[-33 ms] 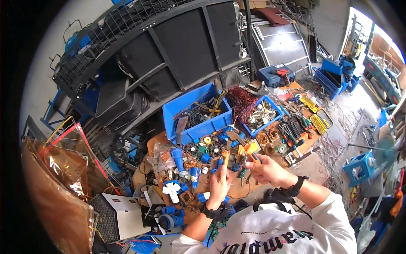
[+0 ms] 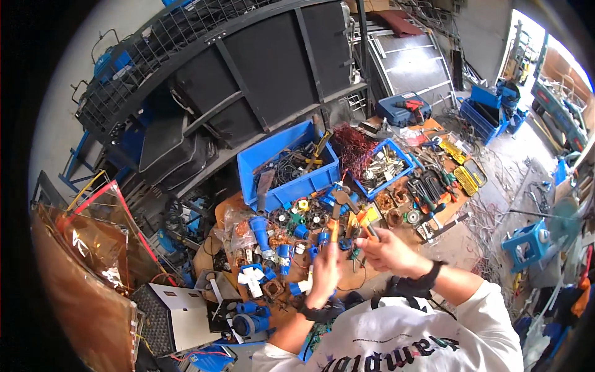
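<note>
My left hand (image 2: 325, 273), blurred, is closed around an orange-handled tool (image 2: 333, 231) held upright over the cluttered board. My right hand (image 2: 387, 254) grips a yellow-and-orange tool (image 2: 367, 219) with a dark handle, just right of the left one. Which kinds of tools these are I cannot tell clearly. Around them lie blue plug-like fittings (image 2: 260, 232), a white fitting (image 2: 251, 279), rusty copper-coloured parts (image 2: 393, 217) and many small loose pieces on the orange-brown board (image 2: 443, 217).
Behind are a blue crate of metal scrap (image 2: 288, 198), a smaller blue tray (image 2: 400, 158), hand tools (image 2: 427, 189), a drill case (image 2: 396, 111) and a black rack (image 2: 273, 62). A white case (image 2: 195, 316) is lower left; foil-covered panels (image 2: 80, 260) stand left; a doorway (image 2: 517, 46) is upper right.
My left hand and its orange tool have shifted a little to the right and look more blurred. My right hand has moved very slightly.
</note>
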A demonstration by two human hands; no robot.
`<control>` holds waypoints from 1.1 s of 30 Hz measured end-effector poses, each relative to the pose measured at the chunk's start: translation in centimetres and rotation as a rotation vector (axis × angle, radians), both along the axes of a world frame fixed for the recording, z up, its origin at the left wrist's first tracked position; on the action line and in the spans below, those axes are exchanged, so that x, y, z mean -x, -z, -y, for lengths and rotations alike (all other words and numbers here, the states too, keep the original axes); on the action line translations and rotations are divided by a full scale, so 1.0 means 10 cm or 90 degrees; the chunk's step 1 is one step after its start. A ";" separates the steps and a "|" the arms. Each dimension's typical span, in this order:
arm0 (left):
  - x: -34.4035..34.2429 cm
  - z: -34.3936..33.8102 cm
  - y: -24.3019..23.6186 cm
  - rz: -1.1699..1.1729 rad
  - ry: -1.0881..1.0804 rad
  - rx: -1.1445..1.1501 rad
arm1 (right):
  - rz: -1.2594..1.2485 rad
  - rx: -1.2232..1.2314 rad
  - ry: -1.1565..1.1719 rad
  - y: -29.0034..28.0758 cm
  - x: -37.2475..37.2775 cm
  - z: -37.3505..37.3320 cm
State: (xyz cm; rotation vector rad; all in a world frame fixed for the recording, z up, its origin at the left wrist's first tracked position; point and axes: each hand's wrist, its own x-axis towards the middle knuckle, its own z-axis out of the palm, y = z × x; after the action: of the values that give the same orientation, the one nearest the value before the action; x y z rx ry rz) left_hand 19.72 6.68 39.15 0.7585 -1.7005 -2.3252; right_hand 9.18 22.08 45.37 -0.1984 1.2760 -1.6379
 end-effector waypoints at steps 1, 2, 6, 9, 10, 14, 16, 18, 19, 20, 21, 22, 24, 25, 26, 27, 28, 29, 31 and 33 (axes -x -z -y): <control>0.06 -0.07 -0.02 -0.035 -0.009 0.046 | -0.016 0.024 0.024 0.01 -0.06 0.09; 0.11 -0.13 -0.03 -0.068 -0.019 0.095 | -0.032 0.048 0.049 0.03 -0.11 0.13; 0.14 0.06 -0.10 -0.099 0.014 0.082 | -0.047 0.005 -0.033 -0.18 0.17 0.04; 0.16 0.01 -0.17 -0.092 0.064 -0.008 | -0.028 0.053 -0.021 -0.19 0.12 0.09; 0.18 -0.08 -0.19 -0.077 0.063 -0.066 | -0.036 0.062 -0.013 -0.16 0.05 0.12; 0.20 -0.16 -0.04 -0.092 0.082 -0.074 | 0.039 0.073 0.007 0.14 0.14 0.11; 0.21 -0.20 -0.04 -0.072 0.120 -0.061 | 0.077 0.062 -0.007 0.07 0.16 0.09; 0.23 -0.22 0.02 -0.065 0.150 -0.069 | 0.112 0.063 -0.061 0.19 0.26 0.03; 0.23 -0.23 0.09 -0.067 0.160 -0.084 | 0.112 0.048 -0.069 0.16 0.28 -0.01; 0.25 -0.24 0.14 -0.069 0.170 -0.099 | 0.107 0.033 -0.067 0.22 0.30 -0.05; 0.26 -0.25 0.14 -0.059 0.166 -0.134 | 0.103 0.031 -0.063 0.27 0.35 -0.08; 0.29 -0.25 0.18 -0.079 0.189 -0.113 | 0.098 0.028 -0.059 0.32 0.39 -0.12; 0.37 -0.25 0.25 -0.123 0.235 -0.071 | 0.087 0.026 -0.033 0.39 0.44 -0.22; 0.41 -0.20 0.43 -0.094 0.239 -0.066 | 0.097 0.038 -0.010 0.45 0.47 -0.29; 0.47 -0.17 0.63 -0.058 0.160 0.058 | 0.107 0.051 0.014 0.51 0.50 -0.36; 0.52 -0.08 0.80 -0.030 0.144 -0.029 | 0.114 0.065 0.038 0.55 0.53 -0.44; 0.56 0.04 1.01 -0.005 0.128 -0.114 | 0.119 0.083 0.054 0.59 0.55 -0.52; 0.58 0.12 1.29 0.027 0.086 -0.079 | 0.124 0.101 0.066 0.63 0.57 -0.59; 0.60 0.23 1.83 0.091 0.017 -0.049 | 0.145 0.113 0.080 0.69 0.63 -0.71; 0.61 0.25 2.53 0.097 0.005 0.167 | 0.148 0.070 0.101 0.70 0.65 -0.80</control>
State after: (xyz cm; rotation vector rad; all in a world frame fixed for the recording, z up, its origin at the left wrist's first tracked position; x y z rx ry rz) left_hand 13.64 4.14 13.87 0.8948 -2.0222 -2.0375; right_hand 2.66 30.08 38.40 0.0280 1.0480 -1.8110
